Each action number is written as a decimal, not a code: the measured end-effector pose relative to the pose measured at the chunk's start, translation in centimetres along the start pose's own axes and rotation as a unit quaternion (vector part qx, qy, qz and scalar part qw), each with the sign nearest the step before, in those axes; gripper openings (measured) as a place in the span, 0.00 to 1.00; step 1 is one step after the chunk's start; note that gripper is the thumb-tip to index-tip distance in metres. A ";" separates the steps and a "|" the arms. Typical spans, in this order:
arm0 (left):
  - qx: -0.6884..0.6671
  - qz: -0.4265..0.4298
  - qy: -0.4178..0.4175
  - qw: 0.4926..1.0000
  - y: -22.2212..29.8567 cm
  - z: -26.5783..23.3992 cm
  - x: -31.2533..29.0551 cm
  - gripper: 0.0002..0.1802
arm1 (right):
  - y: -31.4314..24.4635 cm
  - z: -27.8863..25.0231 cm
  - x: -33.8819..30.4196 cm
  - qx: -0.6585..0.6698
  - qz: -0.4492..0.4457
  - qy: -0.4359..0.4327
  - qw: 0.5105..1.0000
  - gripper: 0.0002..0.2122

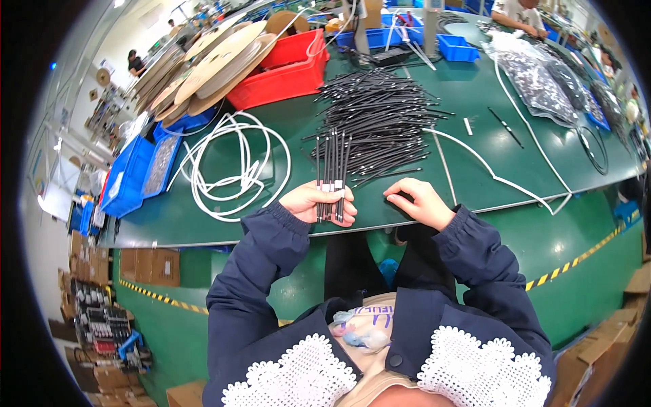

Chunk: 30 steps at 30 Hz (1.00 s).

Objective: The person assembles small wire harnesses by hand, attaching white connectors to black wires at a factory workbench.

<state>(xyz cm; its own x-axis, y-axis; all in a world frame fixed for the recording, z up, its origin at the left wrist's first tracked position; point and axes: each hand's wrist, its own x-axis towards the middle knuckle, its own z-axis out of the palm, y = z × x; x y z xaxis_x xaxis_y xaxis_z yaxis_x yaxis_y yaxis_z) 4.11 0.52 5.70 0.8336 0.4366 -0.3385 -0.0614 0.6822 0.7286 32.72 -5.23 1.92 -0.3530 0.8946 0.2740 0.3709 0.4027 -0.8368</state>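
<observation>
A small bunch of short black cables (331, 163) with white sleeves stands upright in my left hand (325, 202), which is closed around its lower part. My right hand (422, 202) is by the table's near edge, fingers curled and thumb close to the index finger. Nothing shows between those fingertips. Just beyond both hands lies a big heap of similar black cables (380, 115) with light ends. One loose black cable (506, 127) and a short white piece (468, 126) rest to the right of the heap.
A coil of white tubing (234, 169) lies left on the green table (305, 129). Beyond it are a red bin (288, 78), stacked reels (224, 57) and blue bins (129, 173). Clear plastic bags (532, 81) lie right. Another person (521, 17) sits at the far right.
</observation>
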 end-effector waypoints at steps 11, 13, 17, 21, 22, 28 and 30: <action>0.216 0.091 0.269 0.934 -0.6 -5.9 -6.1 0.13 | 0.8 1.0 0.1 -0.135 -0.150 0.010 0.979 0.07; 0.272 0.155 0.304 0.900 -0.7 -7.4 -5.9 0.11 | 0.9 0.7 0.1 -0.131 -0.135 0.027 0.982 0.07; 0.296 0.279 0.338 0.849 -1.3 -8.5 -3.7 0.10 | 1.0 0.5 0.2 -0.123 -0.087 0.116 0.982 0.05; 0.375 0.311 0.400 0.776 -1.5 -11.8 -3.0 0.09 | 0.9 0.4 0.4 -0.109 -0.053 0.123 0.985 0.04; 0.362 0.302 0.429 0.770 -1.5 -13.1 -3.3 0.09 | 0.9 0.4 0.4 -0.110 -0.054 0.123 0.985 0.04; 0.577 0.255 0.505 0.589 -0.2 -17.0 -6.1 0.13 | 1.3 0.5 0.7 -0.085 -0.033 0.138 0.986 0.03; 0.644 0.242 0.514 0.513 -0.3 -17.1 -6.6 0.14 | 1.4 0.5 0.7 -0.082 -0.031 0.137 0.987 0.03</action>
<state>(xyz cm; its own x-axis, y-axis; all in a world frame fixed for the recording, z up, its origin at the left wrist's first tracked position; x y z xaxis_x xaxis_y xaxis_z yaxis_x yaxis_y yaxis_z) -10.76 7.47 -2.47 0.1216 0.9016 0.4151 0.8402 -0.3162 0.4406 32.57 -4.12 0.74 -0.1416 0.8773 0.4586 0.4972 0.4636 -0.7334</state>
